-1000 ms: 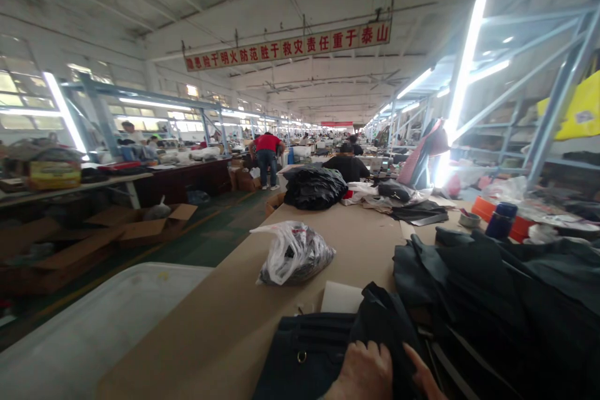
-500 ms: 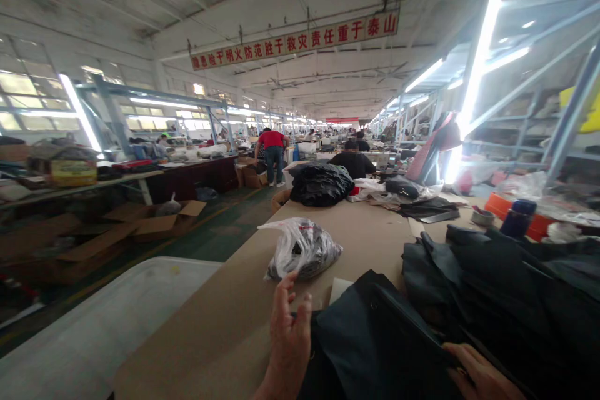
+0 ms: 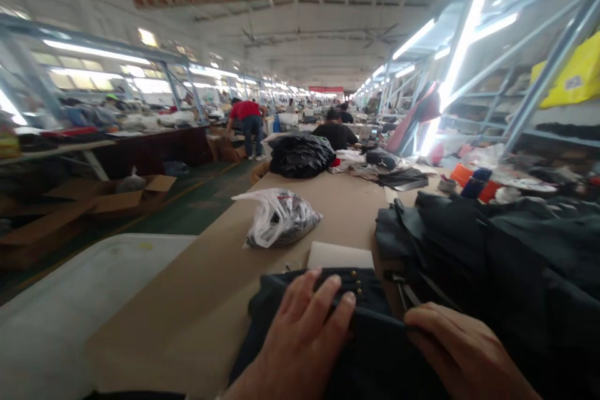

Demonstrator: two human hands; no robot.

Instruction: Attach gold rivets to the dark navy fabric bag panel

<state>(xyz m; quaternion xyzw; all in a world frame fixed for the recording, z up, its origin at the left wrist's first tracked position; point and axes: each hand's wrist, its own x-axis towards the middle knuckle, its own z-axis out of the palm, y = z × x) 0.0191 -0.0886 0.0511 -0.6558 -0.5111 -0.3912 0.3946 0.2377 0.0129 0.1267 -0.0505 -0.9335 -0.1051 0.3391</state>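
Observation:
Near the front of the table lies a dark fabric piece (image 3: 375, 350), partly folded, with a few small gold-coloured metal fittings along its far part. My left hand (image 3: 304, 325) rests flat on it, fingers stretched out and slightly apart, thumb hidden. At the fabric's right edge, my right hand (image 3: 454, 337) is closed in a pinch, its fingertips partly hidden. A white sheet or board (image 3: 341, 255) sticks out from behind the fabric. Farther back sits a clear plastic bag (image 3: 284, 219) with small dark contents I cannot make out.
A large heap of dark fabric (image 3: 506, 256) covers the right side. A stack of black pieces (image 3: 302, 155) stands at the table's (image 3: 187, 325) far end. An orange container (image 3: 487, 190) and a dark blue cylinder (image 3: 477, 183) are at right. A white bin (image 3: 117, 275) stands left.
My left hand has come down from its raised position onto the fabric. My right hand keeps its grip as the fabric now lies folded, showing gold fittings. The view has tilted down and turned right.

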